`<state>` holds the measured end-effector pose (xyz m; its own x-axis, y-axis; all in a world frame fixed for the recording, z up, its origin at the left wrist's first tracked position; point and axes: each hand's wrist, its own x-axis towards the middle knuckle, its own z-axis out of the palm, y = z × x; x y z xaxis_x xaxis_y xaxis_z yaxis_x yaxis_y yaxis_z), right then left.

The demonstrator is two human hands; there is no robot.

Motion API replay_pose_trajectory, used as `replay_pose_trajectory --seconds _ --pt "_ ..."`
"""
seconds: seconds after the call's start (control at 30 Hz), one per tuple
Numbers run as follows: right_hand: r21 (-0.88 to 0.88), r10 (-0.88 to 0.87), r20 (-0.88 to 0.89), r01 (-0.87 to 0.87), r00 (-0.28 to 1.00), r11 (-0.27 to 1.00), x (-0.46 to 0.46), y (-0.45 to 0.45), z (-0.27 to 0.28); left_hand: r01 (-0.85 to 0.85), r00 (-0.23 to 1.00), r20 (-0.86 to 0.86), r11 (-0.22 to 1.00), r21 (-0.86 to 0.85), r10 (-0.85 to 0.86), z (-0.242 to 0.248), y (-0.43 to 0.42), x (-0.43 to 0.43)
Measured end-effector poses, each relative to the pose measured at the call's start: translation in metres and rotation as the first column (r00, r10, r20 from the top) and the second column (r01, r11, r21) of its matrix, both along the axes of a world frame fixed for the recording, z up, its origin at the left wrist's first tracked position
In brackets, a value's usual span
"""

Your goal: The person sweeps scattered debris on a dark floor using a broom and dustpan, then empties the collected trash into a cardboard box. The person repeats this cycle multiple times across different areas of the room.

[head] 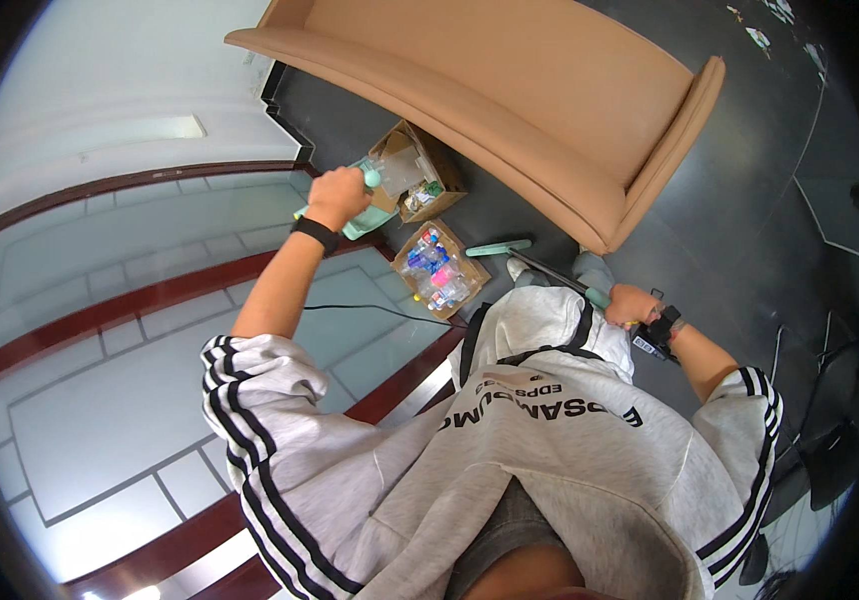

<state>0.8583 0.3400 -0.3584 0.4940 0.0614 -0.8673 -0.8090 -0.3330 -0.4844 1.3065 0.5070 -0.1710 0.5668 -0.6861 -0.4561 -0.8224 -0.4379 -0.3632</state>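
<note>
My left hand [339, 196] is closed around a mint-green handle with a round end. Below and behind that hand, a mint-green dustpan [371, 223] shows in part, beside the cardboard boxes. My right hand [630, 306] grips the upper part of a broom [549, 271], which has a dark pole and a mint-green head [499, 247]. The broom head is near my feet, to the right of an open cardboard box [476, 283] of plastic bottles [437, 268]. A taller cardboard box [450, 201] behind it holds clear plastic and crumpled waste [422, 196].
A tan sofa [474, 82] stands just beyond the boxes and my feet. Frosted glass panels [129, 352] in dark red frames line the left side, with a black cable [369, 306] in front. Pale scraps [758, 37] lie on the dark floor at upper right. Dark furniture stands at far right.
</note>
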Motion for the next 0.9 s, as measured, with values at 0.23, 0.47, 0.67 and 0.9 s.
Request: replay_pose_trajectory --seconds 0.23,0.47,0.67,0.9 --pt "0.017 -0.026 -0.022 0.026 0.999 1.0 -0.011 0.008 0.001 -0.012 1.0 0.0 1.0 -0.011 0.012 -0.007 0.009 -0.005" --pt "0.068 -0.074 -0.025 0.075 0.997 0.995 -0.016 0.006 -0.012 0.065 0.997 0.024 0.992 0.106 -0.068 0.001 0.0 -0.01" --pt "0.055 -0.065 -0.007 0.065 0.998 0.996 -0.017 0.006 -0.015 0.053 0.997 0.046 0.995 0.079 -0.057 0.014 0.0 -0.012" --pt "0.055 -0.067 0.005 0.067 0.998 0.996 -0.017 0.005 -0.026 0.036 0.994 0.1 0.996 0.078 -0.044 0.018 -0.004 -0.01"
